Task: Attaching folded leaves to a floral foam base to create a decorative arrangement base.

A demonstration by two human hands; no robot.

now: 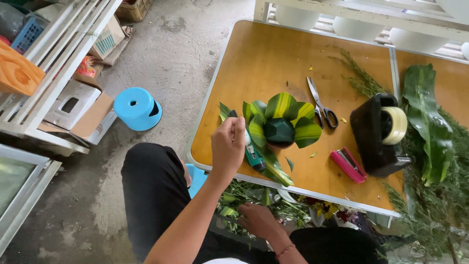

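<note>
My left hand (pixel 227 145) is raised over the near left corner of the wooden table (pixel 264 58), its fingers pinched on a small striped green leaf piece (pixel 224 112). Just right of it lies a teal utility knife (pixel 254 155). Beyond the knife stands a ring of folded yellow-green leaves (pixel 288 110) around a dark green foam block (pixel 279 130). My right hand (pixel 259 220) is below the table edge, resting in a pile of cut leaves and stems (pixel 239 193). Its fingers are buried in the foliage.
Scissors (pixel 320 105), a pink stapler (pixel 348 165) and a black tape dispenser (pixel 376 139) lie on the table's right part. A large green leaf (pixel 430 122) and feathery greenery (pixel 361 78) lie farther right. A blue stool (pixel 137 108), boxes (pixel 73 105) and a white shelf (pixel 53 54) stand at left.
</note>
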